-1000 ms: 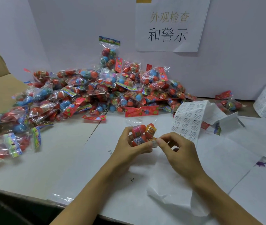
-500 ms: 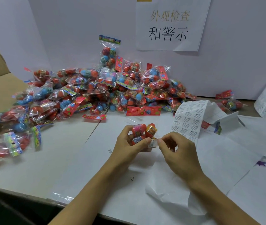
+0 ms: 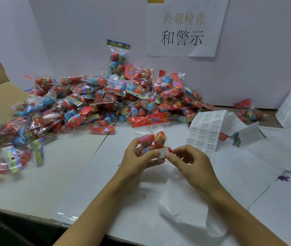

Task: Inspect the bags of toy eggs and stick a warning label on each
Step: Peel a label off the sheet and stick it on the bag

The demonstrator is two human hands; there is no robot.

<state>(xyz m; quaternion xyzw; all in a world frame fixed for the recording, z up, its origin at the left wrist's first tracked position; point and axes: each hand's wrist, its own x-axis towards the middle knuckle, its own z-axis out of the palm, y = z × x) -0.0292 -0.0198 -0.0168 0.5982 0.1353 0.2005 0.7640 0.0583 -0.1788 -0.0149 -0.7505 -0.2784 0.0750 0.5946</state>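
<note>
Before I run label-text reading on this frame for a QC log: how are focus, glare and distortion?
Head view: the warning label pinched on the held bag of toy eggs reads "WARNING"; finer print is too small. Cellophane glints across the pile of bags. Left-edge bags look smeared by wide-angle stretch.

Red and orange eggs above the fingers; white label, black print, between fingertips; red flowered header beyond.
</note>
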